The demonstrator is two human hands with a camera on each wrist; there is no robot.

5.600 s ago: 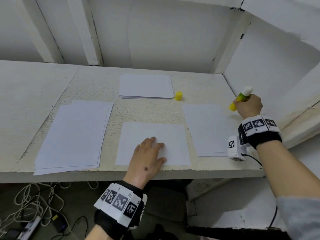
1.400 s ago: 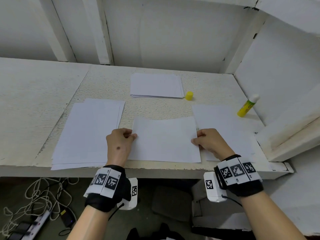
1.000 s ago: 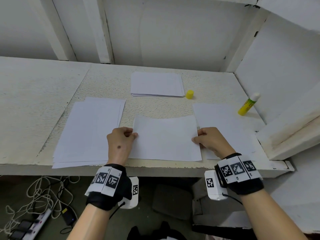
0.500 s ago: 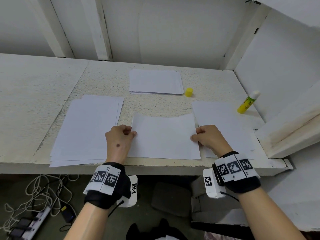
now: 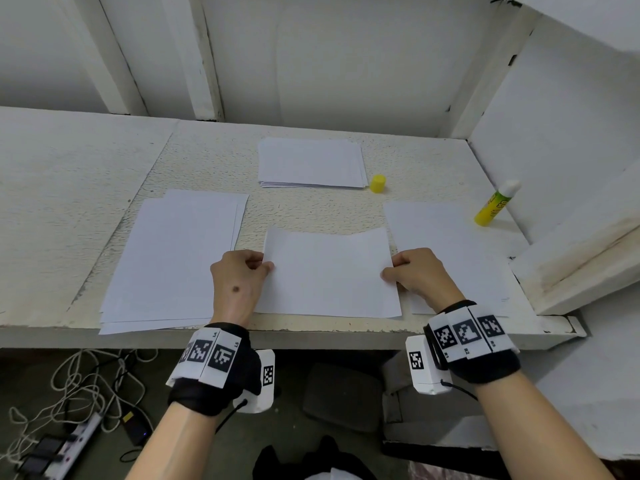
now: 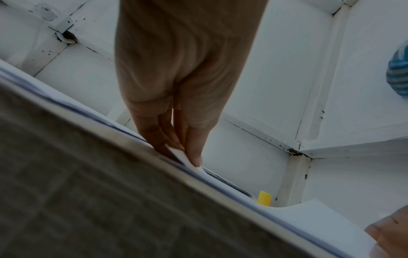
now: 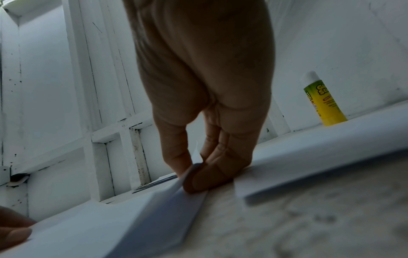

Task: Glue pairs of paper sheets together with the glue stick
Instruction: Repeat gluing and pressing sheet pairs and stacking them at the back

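Head view: since 5.6 s ago the right hand (image 5: pixel 419 277) has set the uncapped glue stick (image 5: pixel 496 204) down, leaning on the wall beyond it, and both hands now pinch a thin, sagging paper sheet (image 5: pixel 329 271) by its side edges; the left hand (image 5: pixel 237 278) grips opposite. Likely gluing's done, joining next. Smooth yellow cap (image 5: pixel 377 183) stands ahead, between them, on the rough-textured table (image 5: pixel 311 209).

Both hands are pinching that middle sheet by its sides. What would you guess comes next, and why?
Probably lowering it flat and pressing it down. The left hand and right hand pinch the middle sheet by its side edges, its far edge bowed upward, while the glue stick stands uncapped and set aside.
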